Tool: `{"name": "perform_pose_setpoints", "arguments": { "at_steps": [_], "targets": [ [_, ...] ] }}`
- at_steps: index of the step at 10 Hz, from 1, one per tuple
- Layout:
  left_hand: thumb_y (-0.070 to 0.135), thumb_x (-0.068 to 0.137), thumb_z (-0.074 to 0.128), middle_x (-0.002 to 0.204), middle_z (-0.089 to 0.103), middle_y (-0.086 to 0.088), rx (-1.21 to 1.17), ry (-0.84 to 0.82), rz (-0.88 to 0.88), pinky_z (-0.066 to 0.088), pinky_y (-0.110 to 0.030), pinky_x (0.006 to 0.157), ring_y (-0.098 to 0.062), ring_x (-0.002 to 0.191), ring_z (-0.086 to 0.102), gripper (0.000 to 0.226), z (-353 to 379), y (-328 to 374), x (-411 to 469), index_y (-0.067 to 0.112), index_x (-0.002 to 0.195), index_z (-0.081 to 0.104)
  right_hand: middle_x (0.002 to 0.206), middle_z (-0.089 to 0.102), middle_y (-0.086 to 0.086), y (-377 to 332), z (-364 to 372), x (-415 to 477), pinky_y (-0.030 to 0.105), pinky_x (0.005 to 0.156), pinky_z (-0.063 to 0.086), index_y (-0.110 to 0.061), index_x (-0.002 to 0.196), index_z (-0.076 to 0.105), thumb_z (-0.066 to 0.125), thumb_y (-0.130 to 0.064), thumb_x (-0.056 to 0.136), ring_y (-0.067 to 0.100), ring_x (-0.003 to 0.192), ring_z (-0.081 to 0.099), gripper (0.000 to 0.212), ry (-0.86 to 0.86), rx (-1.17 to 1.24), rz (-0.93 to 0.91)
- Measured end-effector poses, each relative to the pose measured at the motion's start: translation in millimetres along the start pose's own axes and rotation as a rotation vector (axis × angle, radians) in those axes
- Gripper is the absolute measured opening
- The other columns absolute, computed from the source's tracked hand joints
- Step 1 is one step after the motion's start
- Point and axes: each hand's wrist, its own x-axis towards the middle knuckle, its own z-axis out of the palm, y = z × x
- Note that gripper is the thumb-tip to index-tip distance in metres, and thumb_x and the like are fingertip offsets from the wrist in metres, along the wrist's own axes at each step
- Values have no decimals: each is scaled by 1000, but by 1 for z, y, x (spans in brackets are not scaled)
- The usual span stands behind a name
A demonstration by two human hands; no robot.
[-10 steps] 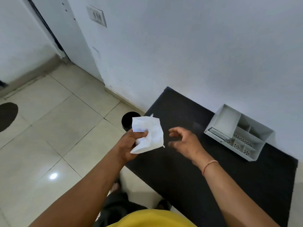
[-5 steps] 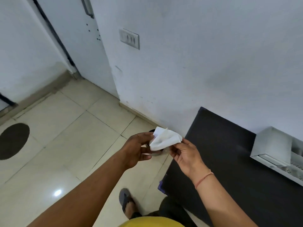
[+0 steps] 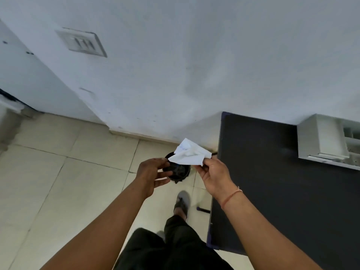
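Faint blue marks on the paper (image 3: 190, 154), top corner, too blurred to read. Our right hand (image 3: 213, 175) pinches its right end btw thumb & fingers. The sheet sticks out up-left from that hand, over a black bin (image 3: 180, 171) on the floor. Our left hand (image 3: 151, 175) sits just left of the paper, fingers loosely curled, holding nothing; can't tell if a fingertip touches it. Bin partly hidden by paper & left hand. Grey tray (image 3: 327, 141) on the counter (image 3: 272, 172) is cut off at right.
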Motion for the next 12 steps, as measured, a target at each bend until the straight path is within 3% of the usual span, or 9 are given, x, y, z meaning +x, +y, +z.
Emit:
{"name": "perform_pose_setpoints", "arguments": {
  "at_steps": [2,3,5,6,7,8,9,10,12],
  "targets": [
    [14,98,71,107,80,-10,132,23,-93,63,-40,68,-32,86,77,12,-9,-1,116,11,109,76,96,81,13,43,16,94,30,81,64,-1,102,80,62,10,87,21,85,75,26,206,-186,-30],
    [14,96,72,108,80,-11,225,27,-138,59,-38,65,-31,84,75,11,-12,-24,204,13,105,78,74,70,7,93,20,172,31,66,54,-6,74,74,61,7,83,22,69,61,21,368,-280,-15],
    [17,99,69,109,77,-8,379,17,-196,55,-33,59,-25,86,72,14,-15,-83,349,13,110,77,76,73,4,194,-13,336,34,70,56,-17,59,73,59,-4,75,26,77,69,25,542,-381,98],
    [16,100,67,105,74,-9,424,5,-209,53,-33,58,-23,81,69,10,-13,-105,398,13,105,75,82,74,4,227,-29,383,26,66,53,-17,72,78,59,-6,80,24,80,68,24,548,-458,130],
    [12,101,65,104,72,-10,508,-12,-205,53,-34,57,-20,75,68,9,-10,-132,449,13,105,73,93,66,2,246,-40,420,23,79,54,-12,108,70,53,0,95,20,83,61,25,387,-495,220],
    [15,100,67,105,72,-10,553,-11,-197,56,-35,59,-21,82,69,17,-9,-144,469,12,116,74,107,67,7,250,-44,435,36,91,55,-12,122,68,53,-4,97,26,95,64,31,323,-580,241],
    [21,91,71,112,76,-5,667,-23,-146,65,-41,76,-26,101,75,39,-6,-145,470,19,130,73,117,70,9,245,-39,429,32,86,51,-14,121,72,51,-16,100,30,105,65,29,389,-830,172],
    [28,83,72,117,78,0,769,-17,-100,65,-47,90,-26,107,75,50,-3,-135,458,27,132,72,132,68,7,231,-32,415,28,96,49,-19,132,67,52,-21,102,29,121,64,34,337,-879,110],
    [26,86,74,128,72,8,752,-3,104,55,-34,99,-21,115,70,51,25,-79,397,30,137,68,149,58,7,161,-1,371,24,92,44,-22,149,53,54,-3,95,27,134,57,57,231,-945,-70]
  ]
}}
